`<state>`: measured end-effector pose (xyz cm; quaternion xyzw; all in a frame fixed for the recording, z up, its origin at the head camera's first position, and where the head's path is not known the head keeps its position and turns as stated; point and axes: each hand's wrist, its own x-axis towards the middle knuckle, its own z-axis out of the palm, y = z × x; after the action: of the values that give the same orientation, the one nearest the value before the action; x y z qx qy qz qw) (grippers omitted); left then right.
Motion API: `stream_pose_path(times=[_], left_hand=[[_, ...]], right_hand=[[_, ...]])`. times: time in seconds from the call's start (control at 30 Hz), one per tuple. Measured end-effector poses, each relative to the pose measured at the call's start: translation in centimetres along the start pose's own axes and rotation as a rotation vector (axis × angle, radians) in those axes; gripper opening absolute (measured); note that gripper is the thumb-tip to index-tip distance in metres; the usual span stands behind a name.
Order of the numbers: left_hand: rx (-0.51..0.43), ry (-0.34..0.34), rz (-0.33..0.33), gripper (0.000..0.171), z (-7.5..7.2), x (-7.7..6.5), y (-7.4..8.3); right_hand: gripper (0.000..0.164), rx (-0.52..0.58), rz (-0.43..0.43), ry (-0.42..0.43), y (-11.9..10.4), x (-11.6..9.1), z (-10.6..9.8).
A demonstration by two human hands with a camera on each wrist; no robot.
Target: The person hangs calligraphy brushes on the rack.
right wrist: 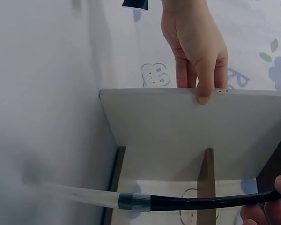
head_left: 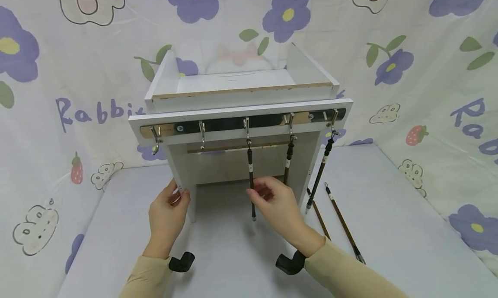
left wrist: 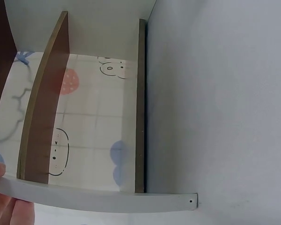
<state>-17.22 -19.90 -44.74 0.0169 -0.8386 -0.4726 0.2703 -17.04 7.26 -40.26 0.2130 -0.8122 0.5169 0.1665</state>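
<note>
Two slender lacquered brushes (head_left: 342, 216) lie between the white rack's right panel (head_left: 305, 164) and the table's (head_left: 408, 229) right edge. The left hand (head_left: 167, 216) clamps thumb and fingers on the front edge of the smooth left panel (head_left: 180, 164). The right hand (head_left: 278, 205) pinches a clear-capped dark brush (head_left: 250, 172) hanging from the bent-metal middle hook (head_left: 247, 127); two more brushes (head_left: 320, 172) hang rightward along the mirror-like strip (head_left: 225, 124). Above, the open tray (head_left: 241, 90) has a chipped, raw-board front edge.

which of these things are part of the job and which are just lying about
In the job:
- right hand, pinching the brush on the middle hook
- left hand, gripping the white shelf
- hook rail
- two other hanging brushes
- probably the two loose brushes

Just there:
- patterned cloth behind
- tabletop
</note>
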Motion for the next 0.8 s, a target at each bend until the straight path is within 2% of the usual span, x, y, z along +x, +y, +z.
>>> stream_pose_path(times=[0.13,0.27,0.4,0.5,0.63,0.73,0.8], left_hand=[[-0.015,-0.012,-0.028,0.044,-0.1,-0.1,0.0],[-0.017,-0.055,-0.040,0.041,-0.5,0.2,0.6],[-0.032,-0.096,-0.004,0.041,-1.2,0.8,1.6],[-0.047,-0.092,0.030,0.046,-1.7,1.2,2.2],[-0.069,-0.056,0.042,0.047,-1.8,1.5,2.3],[-0.089,-0.033,0.047,0.039,-1.6,1.6,1.8],[-0.098,-0.020,0.061,0.036,-1.4,1.7,1.5]], right_hand=[[0.010,0.008,0.004,-0.013,0.0,0.1,0.0],[0.012,0.006,0.007,-0.011,-0.3,0.2,-0.1],[0.013,-0.005,-0.005,-0.006,-0.5,0.4,-0.4],[0.016,-0.018,-0.023,-0.029,-0.6,0.3,-0.9],[0.022,-0.010,-0.062,-0.072,-0.9,-0.4,-3.0],[0.023,0.033,-0.030,-0.114,-0.8,-1.0,-5.7],[0.022,0.090,0.020,-0.158,-0.5,-1.4,-7.7]])
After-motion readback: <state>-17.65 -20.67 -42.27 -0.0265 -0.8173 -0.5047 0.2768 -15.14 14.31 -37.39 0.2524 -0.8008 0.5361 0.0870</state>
